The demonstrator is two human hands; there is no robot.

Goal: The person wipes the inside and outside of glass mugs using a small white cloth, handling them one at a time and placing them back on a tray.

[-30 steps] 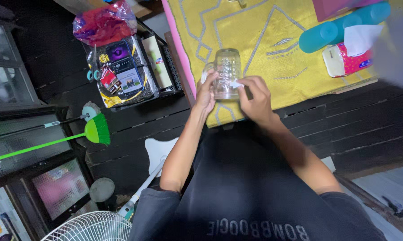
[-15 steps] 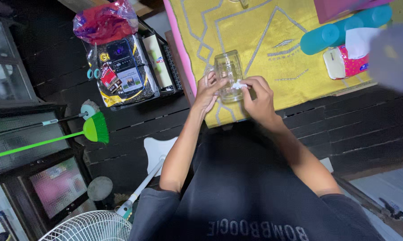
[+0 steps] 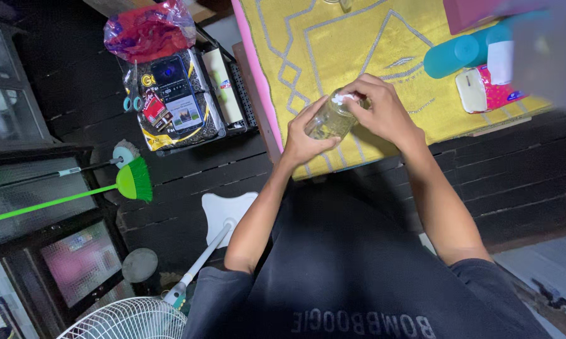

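Observation:
My left hand (image 3: pixel 305 138) grips a clear glass jar (image 3: pixel 331 119), now tipped on its side over the near edge of the yellow patterned cloth (image 3: pixel 333 44). At the jar's far end, my right hand (image 3: pixel 383 110) presses a small white wad of tissue (image 3: pixel 344 98) with its fingertips. Both forearms reach out from my dark shirt below.
A teal cylinder (image 3: pixel 462 49), a red tissue pack (image 3: pixel 487 85) and a pink box (image 3: pixel 477 9) lie at the cloth's right. A black rack of packets (image 3: pixel 173 100) stands left. A green broom (image 3: pixel 129 182) and a white fan (image 3: pixel 129 320) are on the dark floor.
The jar stood upright on the cloth; now my left hand has lifted and tilted it sideways, and my right hand has moved up with the tissue to its far end.

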